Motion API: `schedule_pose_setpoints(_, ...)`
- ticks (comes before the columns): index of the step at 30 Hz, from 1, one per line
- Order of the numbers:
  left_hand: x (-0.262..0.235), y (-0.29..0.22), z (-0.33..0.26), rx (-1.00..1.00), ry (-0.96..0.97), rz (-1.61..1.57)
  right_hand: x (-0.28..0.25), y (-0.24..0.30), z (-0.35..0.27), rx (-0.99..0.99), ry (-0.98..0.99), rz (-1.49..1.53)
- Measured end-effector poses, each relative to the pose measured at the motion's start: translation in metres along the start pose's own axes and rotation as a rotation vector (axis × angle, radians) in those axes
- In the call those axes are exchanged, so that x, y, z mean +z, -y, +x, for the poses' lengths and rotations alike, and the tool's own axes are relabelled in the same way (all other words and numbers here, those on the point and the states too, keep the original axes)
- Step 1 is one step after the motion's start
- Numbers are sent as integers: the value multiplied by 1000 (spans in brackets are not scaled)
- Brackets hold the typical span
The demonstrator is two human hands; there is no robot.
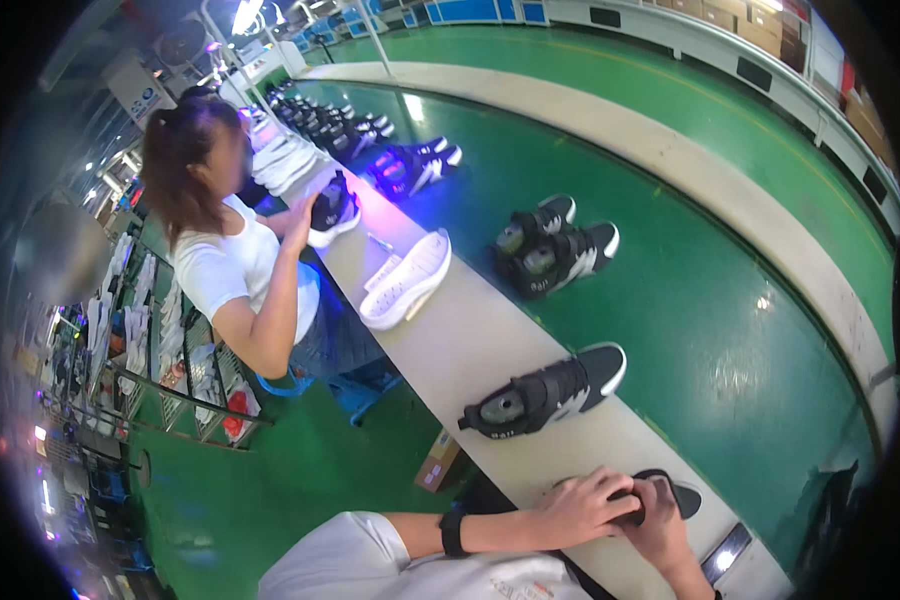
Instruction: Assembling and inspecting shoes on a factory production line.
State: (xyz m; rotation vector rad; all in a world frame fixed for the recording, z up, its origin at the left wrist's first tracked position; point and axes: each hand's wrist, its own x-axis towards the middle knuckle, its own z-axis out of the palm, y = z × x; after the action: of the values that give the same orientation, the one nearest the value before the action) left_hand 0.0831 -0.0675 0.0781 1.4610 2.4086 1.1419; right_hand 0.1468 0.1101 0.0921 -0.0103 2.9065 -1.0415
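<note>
My left hand (592,506), below a black wristband, is curled over a dark shoe (686,499) at the near end of the bench. Against it, my right hand (658,522) grips the same shoe, its fingers bent and close to the left ones. The hands hide most of this shoe; a dark rounded end shows beyond them. Farther up the bench lies a black shoe (545,395) with white side markings and a pale rim at one end, apart from both hands.
The narrow pale bench (440,345) runs away to the upper left, bearing a white shoe sole (407,281). A co-worker (245,260) beside it holds a dark shoe with a white sole (333,212). Black shoes (560,255) stand right of the bench. A flat dark-faced object (722,555) lies nearby.
</note>
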Motion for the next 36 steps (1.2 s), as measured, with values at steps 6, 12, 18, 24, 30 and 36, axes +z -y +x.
schedule_pose_setpoints(6,-24,9,22,-88,56,3,-37,-9,10,192,-391,314)
schedule_pose_setpoints(12,-25,13,50,-186,56,-54,-1,3,26,67,-632,590)
schedule_pose_setpoints(18,-4,45,48,-425,60,-291,39,8,35,105,-685,675)
schedule_pose_setpoints(24,0,64,50,-503,219,-365,36,-1,43,-66,-646,513)
schedule_pose_setpoints(30,13,98,36,-597,103,-619,34,-5,6,-277,-358,-19)
schedule_pose_setpoints(36,-71,47,10,-586,-167,-109,-91,-100,-37,197,-445,48)
